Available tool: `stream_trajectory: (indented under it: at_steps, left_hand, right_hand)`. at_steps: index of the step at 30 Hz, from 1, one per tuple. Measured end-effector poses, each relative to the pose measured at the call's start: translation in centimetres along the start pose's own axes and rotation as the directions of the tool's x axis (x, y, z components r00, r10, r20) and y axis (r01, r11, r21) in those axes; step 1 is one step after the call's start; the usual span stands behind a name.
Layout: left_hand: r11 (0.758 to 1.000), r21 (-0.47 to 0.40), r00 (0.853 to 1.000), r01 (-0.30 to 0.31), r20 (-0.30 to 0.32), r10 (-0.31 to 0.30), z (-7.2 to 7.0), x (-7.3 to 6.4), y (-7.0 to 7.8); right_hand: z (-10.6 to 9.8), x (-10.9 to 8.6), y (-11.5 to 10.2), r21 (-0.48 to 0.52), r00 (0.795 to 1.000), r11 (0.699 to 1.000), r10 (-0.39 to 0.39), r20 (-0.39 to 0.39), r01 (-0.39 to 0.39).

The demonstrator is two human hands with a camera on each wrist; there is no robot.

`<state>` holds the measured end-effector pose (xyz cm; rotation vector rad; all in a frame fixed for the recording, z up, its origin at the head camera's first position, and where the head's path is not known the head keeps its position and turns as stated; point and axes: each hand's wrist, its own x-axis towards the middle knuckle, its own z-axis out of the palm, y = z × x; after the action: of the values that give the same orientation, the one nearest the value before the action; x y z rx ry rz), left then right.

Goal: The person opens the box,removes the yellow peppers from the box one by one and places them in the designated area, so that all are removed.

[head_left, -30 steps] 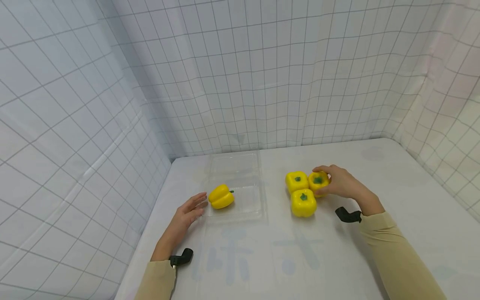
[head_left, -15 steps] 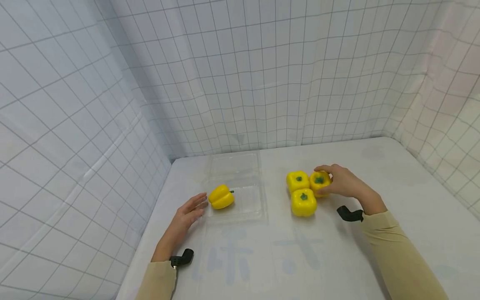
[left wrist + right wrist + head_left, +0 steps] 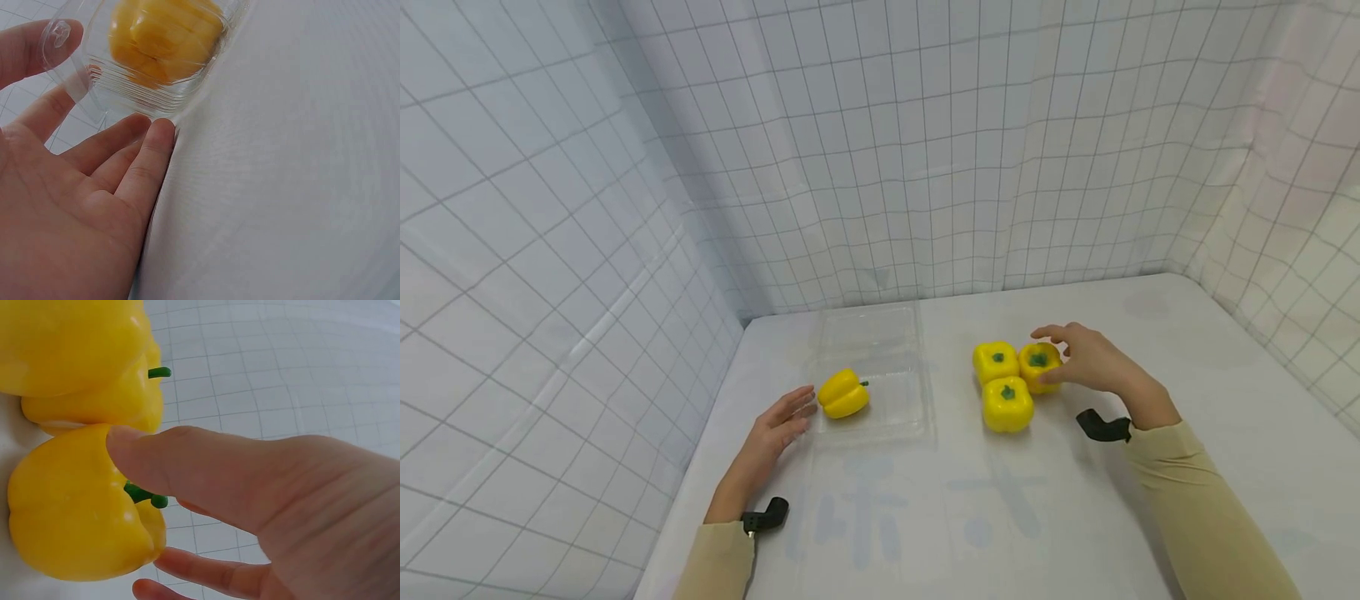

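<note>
One yellow bell pepper point(image 3: 842, 396) lies on its side in the left part of a clear plastic clamshell box point(image 3: 898, 408) point(image 3: 134, 90). My left hand point(image 3: 772, 427) point(image 3: 81, 194) stays beside that box, its relaxed fingers right at the near-left wall. To the right, three more yellow peppers stand upright in a tight cluster: a back-left one point(image 3: 995, 364), a front one point(image 3: 1007, 408) and a right one point(image 3: 1033, 382) point(image 3: 69, 512). Around the right pepper my right hand point(image 3: 1090, 358) point(image 3: 250, 481) is spread loosely, thumb at its top edge, other fingers off its far side.
The box's clear lid point(image 3: 868, 327) is folded back flat toward the rear of the white table point(image 3: 1112, 308). White cloth walls with a grid point(image 3: 880, 150) enclose the table at the back and sides. Faint pale-blue marks point(image 3: 861, 525) show near the front.
My right hand has loosened its fingers from the right pepper and drawn slightly up and right. That pepper shifted a little right, then stopped. My left hand has stayed in place.
</note>
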<state>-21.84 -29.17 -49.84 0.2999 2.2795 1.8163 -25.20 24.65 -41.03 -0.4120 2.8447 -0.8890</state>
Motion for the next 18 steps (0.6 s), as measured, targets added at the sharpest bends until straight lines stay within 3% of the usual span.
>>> stream_trajectory:
  at_steps: [10,18]
  left_hand:
    - [1.0,0.005,1.0,-0.004,0.01,0.004,0.4,-0.1,-0.1]
    - [1.0,0.002,1.0,-0.003,-0.001,0.003,0.3,0.0,0.4]
  right_hand:
    - [-0.7,-0.8,-1.3,0.013,0.998,0.999,-0.031,-0.055,0.031]
    - [-1.0,-0.3,-3.0,0.009,0.993,0.998,-0.066,-0.094,0.067]
